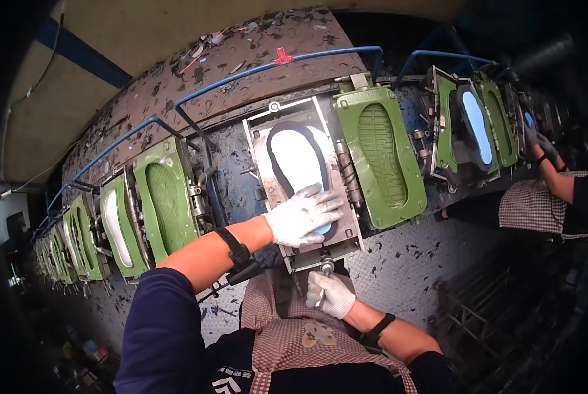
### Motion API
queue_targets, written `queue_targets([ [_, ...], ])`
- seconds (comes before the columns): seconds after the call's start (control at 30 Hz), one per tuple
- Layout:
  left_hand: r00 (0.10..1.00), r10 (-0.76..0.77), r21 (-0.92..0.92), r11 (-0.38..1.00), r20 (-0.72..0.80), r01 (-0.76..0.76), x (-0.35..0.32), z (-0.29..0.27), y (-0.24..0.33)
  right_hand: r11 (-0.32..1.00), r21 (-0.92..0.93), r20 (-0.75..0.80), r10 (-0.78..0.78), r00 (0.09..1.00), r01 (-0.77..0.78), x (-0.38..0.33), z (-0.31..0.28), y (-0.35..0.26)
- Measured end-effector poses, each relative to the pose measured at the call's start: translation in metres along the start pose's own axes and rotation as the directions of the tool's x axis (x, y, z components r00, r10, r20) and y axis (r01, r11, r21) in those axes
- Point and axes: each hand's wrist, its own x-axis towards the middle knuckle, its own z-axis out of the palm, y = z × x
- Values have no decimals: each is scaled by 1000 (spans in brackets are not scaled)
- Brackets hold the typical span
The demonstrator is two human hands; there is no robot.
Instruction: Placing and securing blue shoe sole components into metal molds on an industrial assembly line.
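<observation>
My left hand, in a white knit glove, lies flat with fingers spread on the lower end of a shoe sole. The sole has a white-and-blue face and a dark rim, and it rests on the metal plate of an opened mould. Part of the sole is hidden under my palm. Below that plate, my gloved right hand is wrapped round a metal handle at the mould's near edge. Hinged to the plate's right side is a green mould half with a treaded, sole-shaped hollow.
More green moulds line the bench to the left. Rightward, another opened mould holds a blue sole, with a co-worker's arm beyond. Blue rails run behind the moulds. Dark scraps litter the brown board at the back.
</observation>
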Motion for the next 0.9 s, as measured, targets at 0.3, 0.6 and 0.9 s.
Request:
queue_targets([
  [0.3,969,-177,-26,984,-175,175,-17,-22,6,-802,-580,395,-428,813,-141,-59,34,-70],
  [0.6,73,-984,-758,-171,162,-629,-70,100,-99,-822,-568,476,-287,832,42,-48,23,-101],
  [0.9,-109,-898,-672,234,-427,702,-100,149,-30,-262,-961,264,-779,569,86,-143,-2,-162],
])
